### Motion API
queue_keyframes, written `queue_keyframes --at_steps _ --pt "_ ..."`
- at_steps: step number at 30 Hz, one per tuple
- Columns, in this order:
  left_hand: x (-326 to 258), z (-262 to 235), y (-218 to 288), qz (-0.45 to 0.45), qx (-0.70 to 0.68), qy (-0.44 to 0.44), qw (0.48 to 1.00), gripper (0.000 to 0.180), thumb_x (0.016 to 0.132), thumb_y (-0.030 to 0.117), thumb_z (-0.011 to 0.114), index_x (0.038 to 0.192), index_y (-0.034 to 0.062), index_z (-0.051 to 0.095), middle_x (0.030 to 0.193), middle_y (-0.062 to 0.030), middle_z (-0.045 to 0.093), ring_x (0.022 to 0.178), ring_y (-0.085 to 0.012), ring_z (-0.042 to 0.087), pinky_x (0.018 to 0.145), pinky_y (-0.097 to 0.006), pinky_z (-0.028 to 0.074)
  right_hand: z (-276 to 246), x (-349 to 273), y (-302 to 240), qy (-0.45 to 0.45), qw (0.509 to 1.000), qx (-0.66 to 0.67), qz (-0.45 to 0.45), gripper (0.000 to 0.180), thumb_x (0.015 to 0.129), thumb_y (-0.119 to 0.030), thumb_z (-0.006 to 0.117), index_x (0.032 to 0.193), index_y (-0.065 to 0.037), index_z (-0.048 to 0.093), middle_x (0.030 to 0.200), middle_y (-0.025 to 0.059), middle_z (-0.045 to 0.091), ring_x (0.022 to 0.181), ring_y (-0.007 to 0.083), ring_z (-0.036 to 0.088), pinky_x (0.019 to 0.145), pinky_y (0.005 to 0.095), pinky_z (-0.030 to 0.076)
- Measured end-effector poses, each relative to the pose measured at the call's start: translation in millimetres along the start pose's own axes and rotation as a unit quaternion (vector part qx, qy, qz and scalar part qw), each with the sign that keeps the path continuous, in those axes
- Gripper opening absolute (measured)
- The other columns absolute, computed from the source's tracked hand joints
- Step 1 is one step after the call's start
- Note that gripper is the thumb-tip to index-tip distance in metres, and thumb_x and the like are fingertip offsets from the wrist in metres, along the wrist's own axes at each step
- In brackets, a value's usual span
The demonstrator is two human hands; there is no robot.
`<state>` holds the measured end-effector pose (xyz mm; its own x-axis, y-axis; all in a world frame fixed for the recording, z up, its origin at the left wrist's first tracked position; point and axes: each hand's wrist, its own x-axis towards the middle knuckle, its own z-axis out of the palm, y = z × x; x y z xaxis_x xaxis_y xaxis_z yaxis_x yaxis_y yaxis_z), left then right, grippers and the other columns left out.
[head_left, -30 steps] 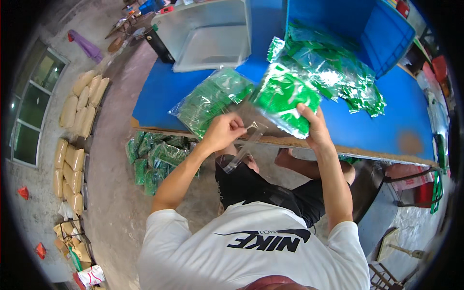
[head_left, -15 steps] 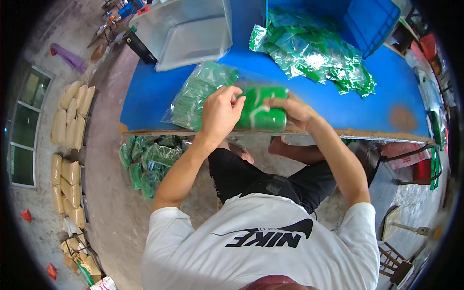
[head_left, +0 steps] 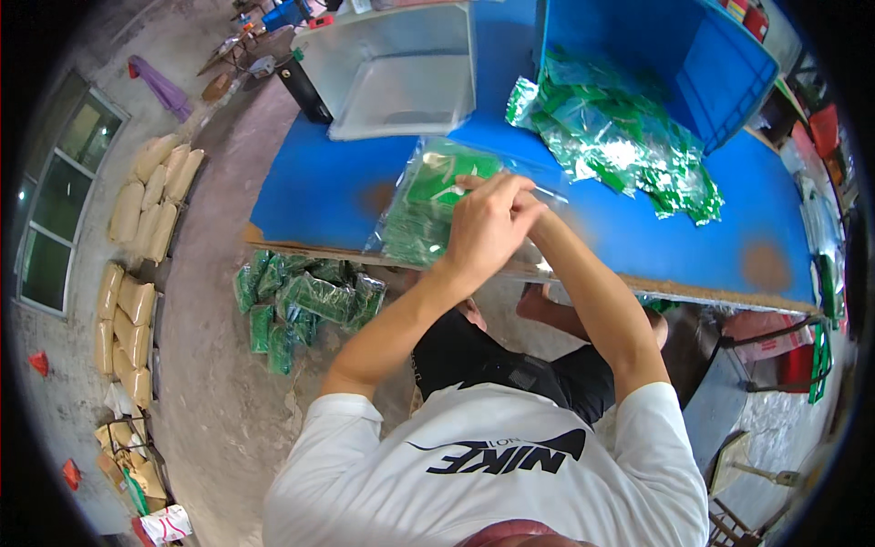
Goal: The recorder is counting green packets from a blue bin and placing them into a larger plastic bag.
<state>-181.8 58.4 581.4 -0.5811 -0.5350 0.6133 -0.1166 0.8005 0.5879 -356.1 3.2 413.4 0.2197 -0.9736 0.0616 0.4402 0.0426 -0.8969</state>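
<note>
Blue table (head_left: 346, 191) w/ loose green packets (head_left: 629, 146): left hand (head_left: 483, 232) & right hand (head_left: 533, 205) both pinch clear bag (head_left: 428, 205) mouth, prob. keeping contents in.

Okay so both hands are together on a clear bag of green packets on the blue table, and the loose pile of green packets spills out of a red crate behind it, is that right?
Not quite: the crate is blue, not red. The head view shows the loose pile of green packets spilling from it. The rest holds: the left hand and right hand meet on the clear bag of green packets on the blue table.
</note>
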Motion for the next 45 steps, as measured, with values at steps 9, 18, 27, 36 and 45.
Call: queue_keyframes --at_steps 9,18,27,36,45 --pt "-43 -109 -216 -0.366 -0.369 0.034 0.854 0.082 0.100 0.039 0.061 0.159 0.0016 0.018 0.159 -0.0225 0.032 0.148 -0.0309 0.032 0.123 -0.043 0.021 96 4 -58 0.148 0.967 -0.182 0.097 0.111 0.082 -0.056 0.078 0.155 0.000 0.015 0.142 0.0227 0.051 0.120 0.0398 0.060 0.087 0.0504 0.059" --pt "-47 -89 -202 -0.341 -0.491 -0.029 0.801 0.077 0.106 0.043 0.047 0.162 0.0064 0.009 0.165 -0.0137 0.027 0.151 -0.0268 0.028 0.124 -0.040 0.019 103 -6 -23 0.304 0.866 -0.371 0.140 0.121 0.080 -0.077 0.065 0.149 0.015 0.027 0.137 0.0369 0.053 0.127 0.0397 0.058 0.105 0.0442 0.047" --pt "-47 -99 -173 -0.323 -0.419 -0.103 0.842 0.089 0.101 0.052 0.056 0.163 0.0095 0.009 0.166 -0.0146 0.022 0.151 -0.0270 0.024 0.122 -0.038 0.022 149 -32 -14 0.299 0.887 -0.352 0.024 0.110 0.095 -0.062 0.055 0.151 0.017 0.003 0.122 0.0420 0.058 0.115 0.0507 0.061 0.098 0.0461 0.049" --pt "-33 -90 -167 -0.197 0.003 -0.246 0.949 0.086 0.086 0.035 0.082 0.154 0.0050 0.039 0.159 -0.0207 0.037 0.147 -0.0310 0.035 0.120 -0.040 0.030 158 -46 -6 0.264 0.890 -0.372 0.023 0.127 0.083 -0.060 0.075 0.149 0.021 0.004 0.121 0.0447 0.057 0.115 0.0493 0.062 0.096 0.0461 0.051" --pt "3 -98 -162 -0.198 0.104 -0.301 0.927 0.090 0.092 0.047 0.071 0.159 0.0059 0.027 0.161 -0.0255 0.029 0.149 -0.0361 0.031 0.119 -0.042 0.030 126 -128 -31 0.131 0.935 -0.325 0.062 0.083 0.091 -0.044 0.071 0.143 0.014 0.040 0.117 0.0323 0.066 0.110 0.0409 0.067 0.091 0.0426 0.055"
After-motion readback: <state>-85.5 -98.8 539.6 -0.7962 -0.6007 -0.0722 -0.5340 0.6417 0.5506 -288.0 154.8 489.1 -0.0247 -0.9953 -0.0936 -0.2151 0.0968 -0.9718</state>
